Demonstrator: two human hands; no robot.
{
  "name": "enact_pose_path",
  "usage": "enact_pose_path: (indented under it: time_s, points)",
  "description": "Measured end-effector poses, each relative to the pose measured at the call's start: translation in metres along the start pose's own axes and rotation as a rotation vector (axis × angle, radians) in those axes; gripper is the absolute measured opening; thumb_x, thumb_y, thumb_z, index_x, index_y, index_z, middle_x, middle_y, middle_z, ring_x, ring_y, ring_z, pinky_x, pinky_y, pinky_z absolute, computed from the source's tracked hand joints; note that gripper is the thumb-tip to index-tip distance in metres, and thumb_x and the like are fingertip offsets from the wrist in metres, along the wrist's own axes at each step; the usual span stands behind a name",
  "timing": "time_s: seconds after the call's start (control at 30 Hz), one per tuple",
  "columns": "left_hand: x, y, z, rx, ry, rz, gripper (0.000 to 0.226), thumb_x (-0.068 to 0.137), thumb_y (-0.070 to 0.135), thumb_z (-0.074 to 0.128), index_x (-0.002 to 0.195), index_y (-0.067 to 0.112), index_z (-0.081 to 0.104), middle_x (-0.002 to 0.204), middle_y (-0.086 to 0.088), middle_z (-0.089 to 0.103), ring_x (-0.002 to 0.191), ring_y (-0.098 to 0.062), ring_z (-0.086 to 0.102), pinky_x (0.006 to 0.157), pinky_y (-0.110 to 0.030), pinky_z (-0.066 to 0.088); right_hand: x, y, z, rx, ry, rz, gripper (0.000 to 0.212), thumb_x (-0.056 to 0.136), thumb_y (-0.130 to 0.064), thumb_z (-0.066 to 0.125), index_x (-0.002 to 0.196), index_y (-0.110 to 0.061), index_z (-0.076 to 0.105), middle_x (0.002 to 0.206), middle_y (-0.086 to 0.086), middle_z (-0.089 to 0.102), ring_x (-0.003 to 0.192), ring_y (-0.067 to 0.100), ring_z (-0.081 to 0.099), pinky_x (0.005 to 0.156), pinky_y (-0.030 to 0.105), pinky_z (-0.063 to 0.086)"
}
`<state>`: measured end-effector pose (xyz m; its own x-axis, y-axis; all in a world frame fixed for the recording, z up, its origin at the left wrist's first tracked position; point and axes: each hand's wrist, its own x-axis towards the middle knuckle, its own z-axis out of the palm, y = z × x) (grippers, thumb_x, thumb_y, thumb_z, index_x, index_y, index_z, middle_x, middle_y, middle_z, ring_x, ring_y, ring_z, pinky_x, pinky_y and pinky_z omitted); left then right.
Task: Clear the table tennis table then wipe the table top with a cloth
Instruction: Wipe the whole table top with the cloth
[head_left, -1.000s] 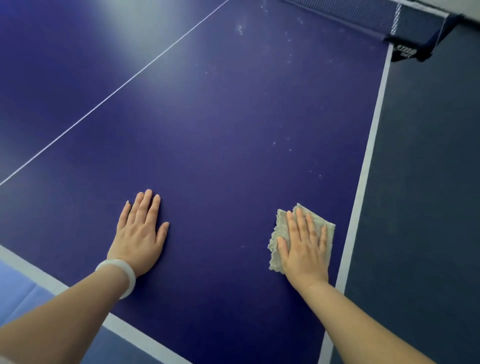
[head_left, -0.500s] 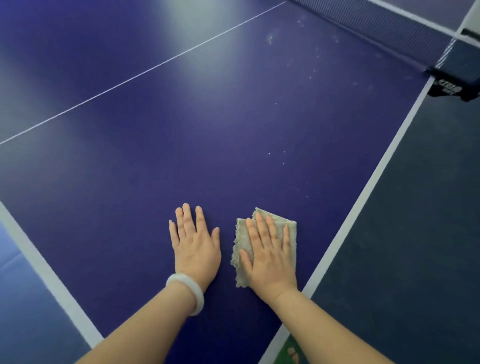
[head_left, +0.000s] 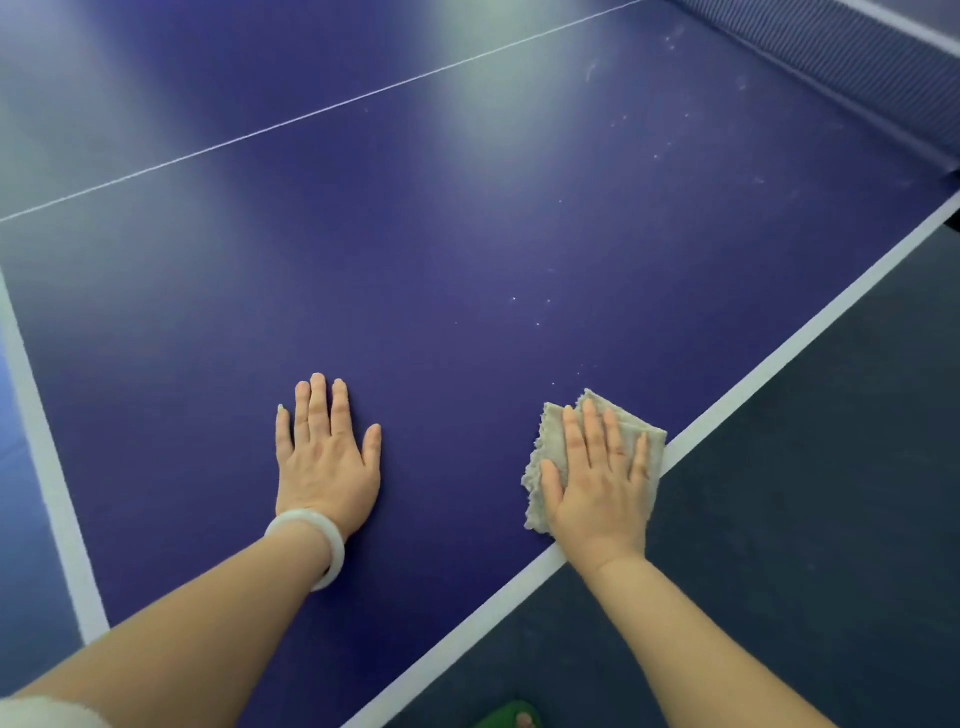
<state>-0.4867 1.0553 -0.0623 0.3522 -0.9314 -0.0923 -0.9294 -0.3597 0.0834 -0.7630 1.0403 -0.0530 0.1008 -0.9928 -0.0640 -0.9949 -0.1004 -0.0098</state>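
The dark blue table tennis table (head_left: 467, 249) fills the view, with white dust specks toward the net. A folded grey-beige cloth (head_left: 550, 441) lies flat at the table's right white edge line. My right hand (head_left: 597, 483) presses on the cloth with straight fingers, its heel over the edge line. My left hand (head_left: 324, 462) rests flat on the bare blue surface to the left, fingers straight, a white bangle on its wrist.
The dark net (head_left: 841, 62) runs across the far right corner. A thin white centre line (head_left: 311, 111) crosses the table top. Dark floor (head_left: 831, 519) lies beyond the right edge, with a green slipper (head_left: 506, 714) at the bottom.
My right hand has slid the cloth rightward to the table's edge line, away from my left hand, which stays flat on the table.
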Motion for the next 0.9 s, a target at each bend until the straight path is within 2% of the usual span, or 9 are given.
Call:
enact_pose_path:
  time_s: [0.13,0.23,0.3,0.43,0.5,0.63,0.7,0.73,0.9]
  points:
    - [-0.001,0.001,0.000,0.006,0.001,-0.005,0.069,0.100,0.049,0.013,0.157,0.013,0.003,0.165,-0.006,-0.006,0.151,-0.019,-0.013,0.122,-0.042,-0.009,-0.015,-0.012,0.008,-0.010,-0.046,-0.451,0.064,0.102,-0.050,0.018,0.157,-0.019,0.018,0.165,0.002,0.009,0.153,0.022,0.003,0.119,0.058,0.015]
    - [-0.001,0.001,0.000,0.001,0.008,-0.004,0.069,0.100,0.048,0.014,0.157,0.012,0.004,0.165,-0.006,-0.004,0.151,-0.020,-0.011,0.122,-0.042,-0.009,0.008,0.017,0.003,-0.072,-0.088,-0.723,0.063,0.103,-0.052,0.015,0.158,-0.022,0.016,0.166,-0.002,0.009,0.153,0.018,0.003,0.121,0.053,0.008]
    - [-0.001,0.001,0.001,0.004,0.012,-0.006,0.069,0.100,0.048,0.015,0.157,0.012,0.006,0.165,-0.007,-0.002,0.152,-0.020,-0.010,0.122,-0.042,-0.009,0.036,0.037,-0.001,-0.143,-0.100,-0.632,0.064,0.101,-0.053,0.008,0.158,-0.025,0.011,0.166,-0.005,0.007,0.152,0.015,-0.003,0.122,0.049,0.001]
    - [-0.001,0.001,0.001,0.025,0.009,-0.014,0.070,0.098,0.049,0.010,0.158,0.012,0.007,0.165,-0.007,0.001,0.152,-0.021,-0.008,0.123,-0.043,-0.005,0.069,0.043,-0.005,-0.064,-0.058,-0.059,0.070,0.094,-0.054,-0.001,0.158,-0.027,0.004,0.166,-0.006,-0.001,0.152,0.014,-0.006,0.122,0.048,-0.003]
    - [-0.001,0.001,0.001,0.040,0.008,-0.013,0.073,0.096,0.051,0.004,0.158,0.012,0.008,0.165,-0.008,0.002,0.152,-0.021,-0.007,0.123,-0.044,-0.005,0.055,0.015,-0.002,-0.022,0.006,-0.055,0.069,0.097,-0.053,0.008,0.158,-0.022,0.012,0.166,-0.001,0.005,0.153,0.020,0.000,0.122,0.052,0.001]
    - [0.000,0.001,0.000,0.039,0.001,-0.016,0.071,0.098,0.050,0.004,0.157,0.012,0.010,0.165,-0.008,0.004,0.152,-0.021,-0.005,0.123,-0.043,-0.004,0.036,-0.023,0.003,0.003,-0.040,-0.640,0.063,0.102,-0.050,0.020,0.158,-0.021,0.015,0.166,0.000,0.009,0.153,0.021,0.005,0.120,0.054,0.010]
    - [-0.001,0.001,0.000,0.045,-0.001,-0.015,0.072,0.096,0.050,0.006,0.157,0.011,0.011,0.165,-0.008,0.005,0.152,-0.021,-0.003,0.123,-0.045,-0.001,0.065,-0.010,-0.002,-0.029,-0.056,-0.774,0.061,0.103,-0.050,0.018,0.158,-0.024,0.015,0.165,-0.003,0.010,0.152,0.018,0.006,0.120,0.052,0.011]
    - [0.000,0.001,0.000,0.047,0.000,-0.015,0.072,0.097,0.050,0.006,0.157,0.011,0.012,0.165,-0.008,0.006,0.152,-0.021,-0.003,0.123,-0.045,0.001,0.081,0.003,-0.004,-0.055,-0.045,-0.720,0.061,0.103,-0.050,0.017,0.158,-0.025,0.014,0.165,-0.004,0.008,0.152,0.016,0.006,0.121,0.051,0.010]
    - [-0.002,0.003,-0.003,0.035,-0.016,-0.014,0.072,0.097,0.049,0.009,0.156,0.009,0.017,0.164,-0.010,0.009,0.152,-0.023,0.001,0.123,-0.047,0.005,0.119,0.046,-0.010,-0.012,-0.072,0.037,0.061,0.103,-0.046,0.013,0.158,-0.020,0.007,0.165,-0.004,-0.005,0.152,0.016,-0.006,0.122,0.051,0.001]
